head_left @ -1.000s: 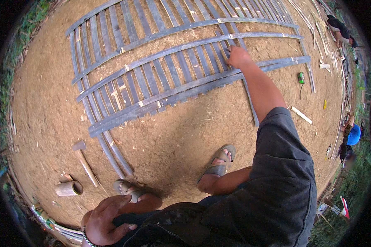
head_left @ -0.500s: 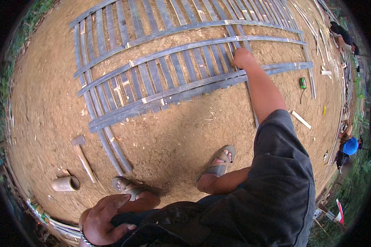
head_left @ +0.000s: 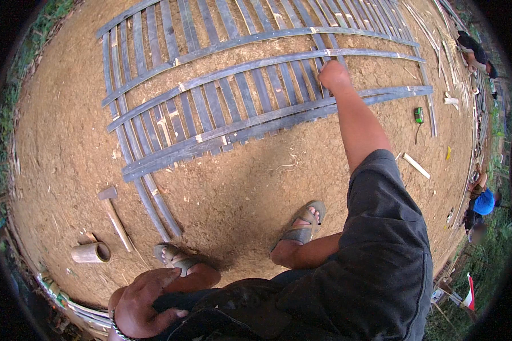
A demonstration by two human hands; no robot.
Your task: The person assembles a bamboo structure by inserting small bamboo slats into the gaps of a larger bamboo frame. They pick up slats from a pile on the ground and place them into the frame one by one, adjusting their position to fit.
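Dark strips of split bamboo form a slatted panel (head_left: 222,126) on the ground in front of me, with long rails crossing many narrow slats. My right hand (head_left: 334,77) reaches out to the panel's right part. It is closed on a bamboo slat (head_left: 322,65) between two of the long rails; its fingertips are hidden beneath the fist. My left hand (head_left: 145,301) rests by my left knee, holding nothing, with its thumb apart from the other fingers.
A hammer (head_left: 116,219) and a short bamboo tube (head_left: 91,253) lie at the left. A green tape measure (head_left: 418,115) and a pale bamboo piece (head_left: 416,165) lie on the right. Two other people (head_left: 483,202) are at the far right edge, near loose bamboo strips.
My right hand has shifted slightly left along the panel, and the forearm has swung a little left with it. My left hand has stayed in place.
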